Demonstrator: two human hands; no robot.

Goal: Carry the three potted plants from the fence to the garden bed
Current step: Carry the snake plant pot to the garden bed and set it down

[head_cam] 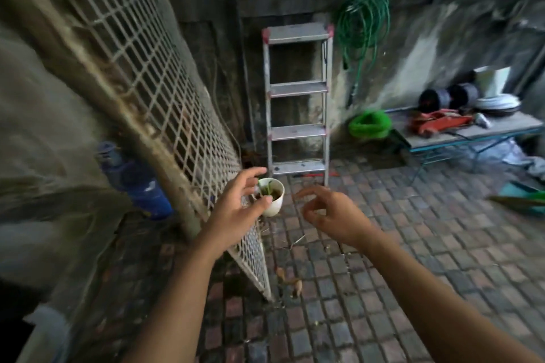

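One small white pot (pixel 274 200) with a green seedling stands on the brick paving at the foot of the metal mesh fence (pixel 165 91). My left hand (pixel 239 209) hovers right at the pot's left side, fingers spread, thumb close to its rim; whether it touches the pot I cannot tell. My right hand (pixel 333 212) is a little to the right of the pot, fingers loosely curled and apart, holding nothing. No other potted plants are visible.
A metal stepladder (pixel 298 103) leans on the back wall just behind the pot. A green hose (pixel 362 23) hangs on the wall. A low table (pixel 472 130) with tools stands at right. A blue gas cylinder (pixel 138 183) sits behind the fence.
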